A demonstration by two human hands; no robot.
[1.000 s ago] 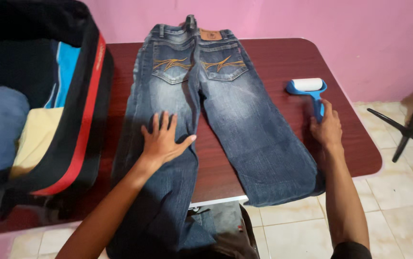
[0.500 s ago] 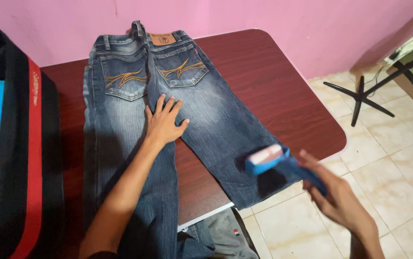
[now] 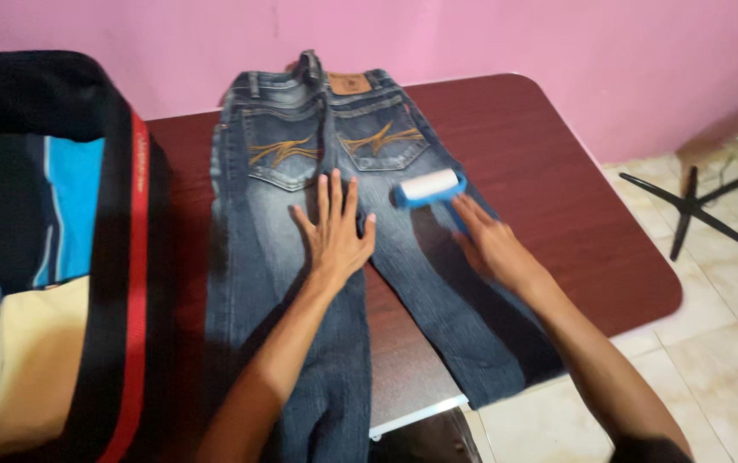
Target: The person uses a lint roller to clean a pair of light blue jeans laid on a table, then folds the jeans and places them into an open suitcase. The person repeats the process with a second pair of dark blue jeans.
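Now, head view: one camera, looking down at a dark red table (image 3: 549, 163).
Jeans: a pair of blue jeans (image 3: 437, 291) lies flat, back side up, waistband at 12 o'clock against the pink wall (image 3: 557, 43), legs running toward 6 o'clock and hanging over the near table edge.
Left hand: the left hand (image 3: 334, 236) lies open, fingers spread, palm down on the jeans just below the back pockets, holding nothing.
Right hand: the right hand (image 3: 490, 244) is closed around the blue handle of a lint roller (image 3: 427, 189), at 3 o'clock of the left hand.
Lint roller: its white roll touches the right leg of the jeans, just under the right back pocket.
Suitcase: an open black suitcase (image 3: 120, 283) with a red stripe stands at 9 o'clock, with folded clothes (image 3: 39, 360) inside.
Floor: pale tiles (image 3: 729, 317) at 4 o'clock, with a black stand base (image 3: 686, 206) on them.
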